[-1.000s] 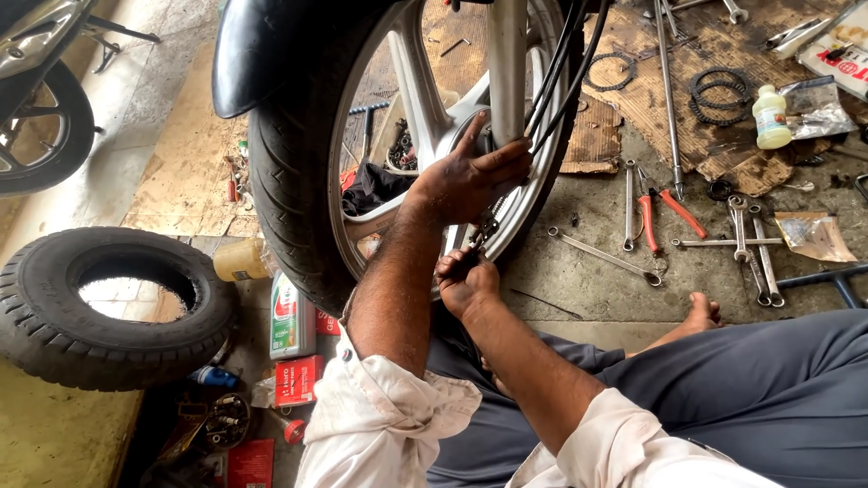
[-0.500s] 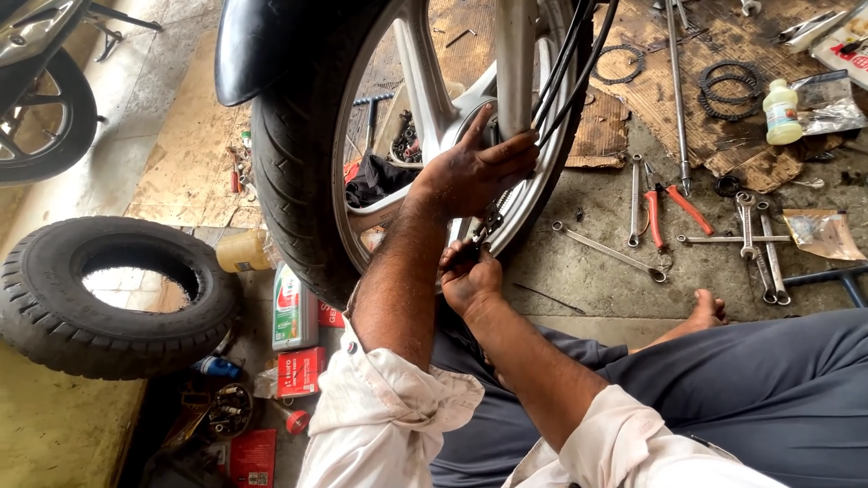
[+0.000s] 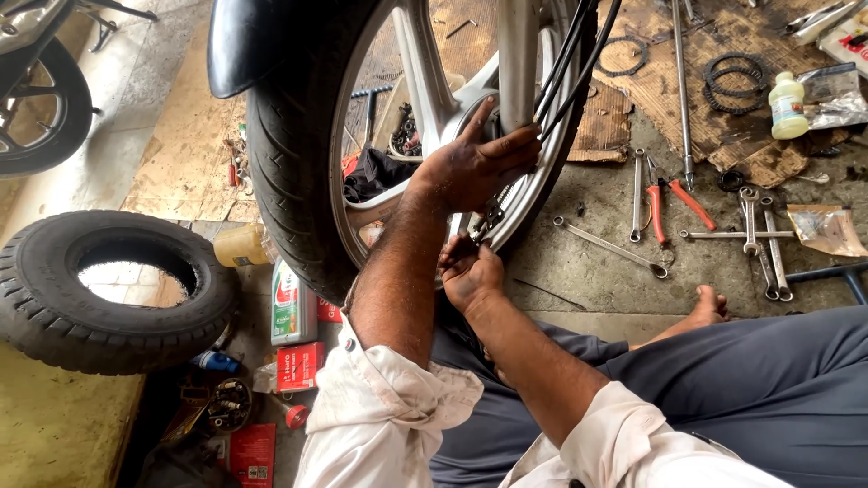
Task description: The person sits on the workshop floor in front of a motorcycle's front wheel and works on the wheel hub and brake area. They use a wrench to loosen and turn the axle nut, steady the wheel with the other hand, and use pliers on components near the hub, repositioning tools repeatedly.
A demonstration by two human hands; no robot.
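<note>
One motorcycle wheel (image 3: 298,163): left hand (image 3: 475,167) fingers spread open on its hub; right hand (image 3: 470,276) below, fingers curled, grip unclear; one loose tyre (image 3: 54,307) left.

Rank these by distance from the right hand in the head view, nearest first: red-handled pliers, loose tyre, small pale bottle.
From the right hand, low at the wheel rim:
1. Red-handled pliers, on the floor to its right, among the wrenches.
2. Loose tyre, lying flat on the far left.
3. Small pale bottle, upper right on the cardboard.
</note>
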